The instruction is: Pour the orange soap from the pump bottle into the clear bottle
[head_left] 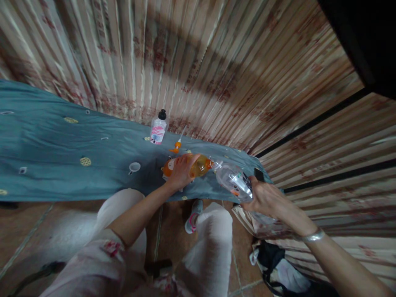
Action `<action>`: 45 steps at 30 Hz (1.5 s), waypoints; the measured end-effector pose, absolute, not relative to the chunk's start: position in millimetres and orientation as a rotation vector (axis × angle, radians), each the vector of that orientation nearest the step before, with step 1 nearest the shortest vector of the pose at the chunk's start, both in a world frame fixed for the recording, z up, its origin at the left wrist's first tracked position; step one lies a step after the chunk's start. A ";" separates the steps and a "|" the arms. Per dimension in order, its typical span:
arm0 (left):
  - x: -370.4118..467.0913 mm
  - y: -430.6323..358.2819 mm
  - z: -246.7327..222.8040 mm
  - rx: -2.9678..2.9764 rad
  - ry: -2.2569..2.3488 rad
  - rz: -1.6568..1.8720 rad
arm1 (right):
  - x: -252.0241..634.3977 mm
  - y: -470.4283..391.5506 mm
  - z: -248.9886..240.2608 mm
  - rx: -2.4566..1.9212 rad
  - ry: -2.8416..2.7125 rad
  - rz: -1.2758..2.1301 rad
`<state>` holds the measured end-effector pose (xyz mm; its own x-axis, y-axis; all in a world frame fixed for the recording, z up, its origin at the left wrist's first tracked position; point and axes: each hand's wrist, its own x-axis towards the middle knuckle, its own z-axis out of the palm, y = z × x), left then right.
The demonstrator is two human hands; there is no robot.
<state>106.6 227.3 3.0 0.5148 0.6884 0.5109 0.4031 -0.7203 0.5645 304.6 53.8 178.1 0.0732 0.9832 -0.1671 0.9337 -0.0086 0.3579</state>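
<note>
Spill risk: my left hand (182, 171) grips orange bottle (200, 166), right hand (266, 198) grips clear plastic bottle (230, 176); any wobble could misalign necks (209, 164).

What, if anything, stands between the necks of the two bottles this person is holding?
Nothing visible does: the orange bottle in the left hand and the clear bottle in the right hand point neck to neck, though contact is unclear. The orange pump lies aside.
</note>
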 end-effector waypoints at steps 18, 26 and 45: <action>104.8 224.9 6.9 2.393 0.894 1.066 | 301.7 54.4 181.9 1.964 1.906 0.169; 104.8 225.1 6.4 2.392 0.895 1.052 | 303.9 55.0 181.0 1.983 1.870 0.143; 104.6 225.4 6.1 2.398 0.903 1.049 | 301.1 54.6 183.1 1.967 1.852 0.165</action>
<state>104.6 225.4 6.1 0.5175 0.6836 0.5147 0.4077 -0.7258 0.5541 301.1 54.6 183.1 0.0999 0.9738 -0.2041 0.9226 -0.0139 0.3855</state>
